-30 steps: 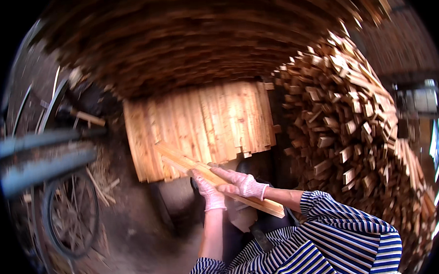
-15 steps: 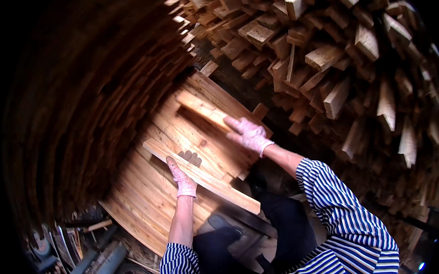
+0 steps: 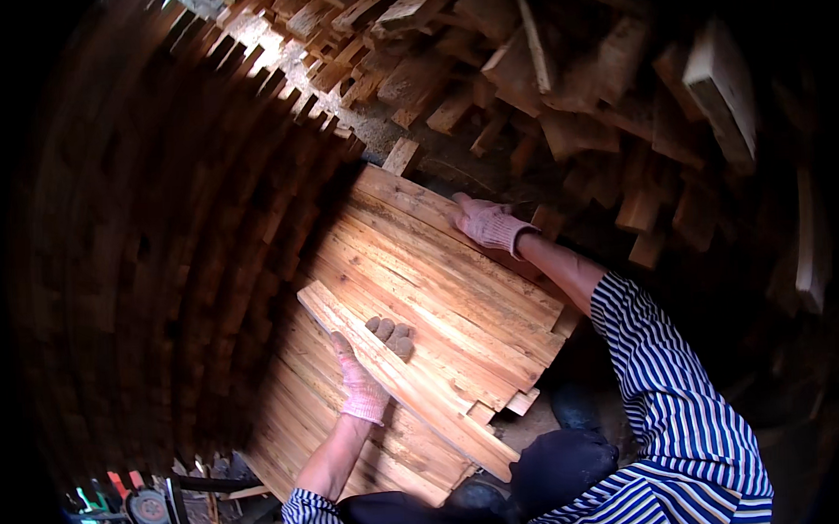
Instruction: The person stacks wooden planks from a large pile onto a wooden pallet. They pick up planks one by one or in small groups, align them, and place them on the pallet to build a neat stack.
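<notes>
A narrow wooden board lies slantwise in my left hand, lifted over a layer of similar boards. My thumb is on its near side, and the gloved fingertips show past its far edge. At the far side of the layer, my right hand is closed over the outermost board, its fingers partly hidden beyond the edge. Both hands wear pinkish knit gloves with darker, dirty fingers. The layer of boards is laid side by side, with uneven ends toward me.
A tall stack of boards rises in shadow on the left. To the right and far side, a rough pile of wood pieces juts out with its ends toward me. A wheel and metal bars stand at the lower left.
My right hand has moved from a raised board to the layer's far edge, and that board no longer stands up. My left hand still holds its board, now slightly lower in view.
</notes>
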Motion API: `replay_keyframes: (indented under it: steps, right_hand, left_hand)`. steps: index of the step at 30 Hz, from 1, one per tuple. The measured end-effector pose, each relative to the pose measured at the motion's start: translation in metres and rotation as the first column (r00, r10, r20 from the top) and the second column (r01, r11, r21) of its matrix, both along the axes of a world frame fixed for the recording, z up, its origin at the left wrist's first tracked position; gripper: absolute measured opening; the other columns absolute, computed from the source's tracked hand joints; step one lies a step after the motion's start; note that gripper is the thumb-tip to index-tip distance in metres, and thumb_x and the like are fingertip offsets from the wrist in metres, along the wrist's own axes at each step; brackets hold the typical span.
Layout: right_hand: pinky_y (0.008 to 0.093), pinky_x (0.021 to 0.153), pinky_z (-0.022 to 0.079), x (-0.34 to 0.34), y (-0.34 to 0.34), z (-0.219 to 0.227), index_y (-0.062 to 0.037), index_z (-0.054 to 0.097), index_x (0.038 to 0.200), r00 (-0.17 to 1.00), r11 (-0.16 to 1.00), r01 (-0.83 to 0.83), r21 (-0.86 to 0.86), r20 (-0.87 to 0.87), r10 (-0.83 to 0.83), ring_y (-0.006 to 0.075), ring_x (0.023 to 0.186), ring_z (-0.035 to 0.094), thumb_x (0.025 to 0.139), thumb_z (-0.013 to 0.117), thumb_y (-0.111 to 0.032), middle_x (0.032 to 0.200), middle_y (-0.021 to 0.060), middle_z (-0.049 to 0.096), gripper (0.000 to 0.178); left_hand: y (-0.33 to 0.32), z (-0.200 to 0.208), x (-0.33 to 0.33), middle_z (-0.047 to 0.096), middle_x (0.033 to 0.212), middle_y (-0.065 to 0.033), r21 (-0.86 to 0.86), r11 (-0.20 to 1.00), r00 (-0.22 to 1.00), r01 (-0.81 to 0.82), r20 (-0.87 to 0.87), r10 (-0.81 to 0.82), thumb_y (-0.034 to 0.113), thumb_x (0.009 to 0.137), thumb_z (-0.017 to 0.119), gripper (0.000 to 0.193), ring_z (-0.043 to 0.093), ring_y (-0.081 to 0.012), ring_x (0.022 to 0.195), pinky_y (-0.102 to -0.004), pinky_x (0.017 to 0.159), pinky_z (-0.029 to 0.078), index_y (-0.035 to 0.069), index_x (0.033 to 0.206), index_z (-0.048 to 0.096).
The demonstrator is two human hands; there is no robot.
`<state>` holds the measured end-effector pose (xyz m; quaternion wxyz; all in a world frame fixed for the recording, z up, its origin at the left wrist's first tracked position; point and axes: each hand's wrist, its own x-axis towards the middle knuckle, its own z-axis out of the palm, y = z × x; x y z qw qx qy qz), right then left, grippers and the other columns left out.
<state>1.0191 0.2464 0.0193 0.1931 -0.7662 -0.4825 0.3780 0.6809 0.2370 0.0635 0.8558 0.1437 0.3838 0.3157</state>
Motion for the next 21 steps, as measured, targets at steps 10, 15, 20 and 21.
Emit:
replay_keyframes:
  steps: [10, 15, 20, 21]
  right_hand:
    - [0.0507, 0.106, 0.046, 0.023, 0.028, -0.032, -0.0037, 0.061, 0.125, 0.973, 0.973, -0.228, 0.027, 0.029, 0.227, 0.042, 0.121, 0.063, 0.102, 0.045, -0.045, 0.125, 0.0268, 0.067, 0.05]
    - [0.0467, 0.102, 0.049, 0.002, 0.013, -0.012, -0.0017, 0.058, 0.126, 0.997, 0.995, 0.001, 0.099, -0.074, 0.007, 0.0385, 0.119, 0.065, 0.1, 0.05, -0.043, 0.127, 0.0275, 0.066, 0.049]
    - [0.0505, 0.11, 0.043, -0.043, -0.018, -0.001, -0.0188, 0.046, 0.151, 0.959, 0.938, 0.069, 0.339, 0.235, -0.156, 0.0367, 0.134, 0.052, 0.096, 0.057, -0.048, 0.154, 0.0216, 0.046, 0.063]
    - [0.0533, 0.117, 0.038, -0.074, -0.026, 0.029, -0.0235, 0.04, 0.157, 0.945, 0.908, 0.021, 0.418, 0.287, -0.154, 0.0372, 0.141, 0.046, 0.096, 0.059, -0.052, 0.162, 0.0207, 0.038, 0.071]
  left_hand:
    - [-0.009, -0.008, 0.004, 0.042, 0.087, -0.004, 0.086, 0.996, 0.994, -0.014, 0.11, 0.004, 0.078, 0.075, 0.073, 0.074, 0.046, -0.0258, 0.086, -0.0391, 0.08, 0.049, 0.01, 0.096, 0.049]
    - [-0.014, 0.004, 0.003, 0.043, 0.084, -0.0052, 0.096, 0.994, 0.997, -0.049, -0.058, 0.055, 0.08, 0.078, 0.068, 0.077, 0.045, -0.0259, 0.083, -0.0417, 0.08, 0.049, 0.008, 0.094, 0.049]
    - [0.024, 0.031, 0.046, 0.047, 0.083, -0.0048, 0.281, 0.935, 0.971, 0.216, 0.037, -0.235, 0.085, 0.087, 0.051, 0.076, 0.05, -0.0262, 0.078, -0.0448, 0.074, 0.05, 0.008, 0.091, 0.051]
    - [0.048, 0.022, 0.024, 0.053, 0.09, -0.0078, 0.294, 0.955, 1.0, 0.025, -0.01, -0.024, 0.085, 0.086, 0.051, 0.08, 0.058, -0.0304, 0.089, -0.0493, 0.08, 0.054, 0.006, 0.095, 0.053]
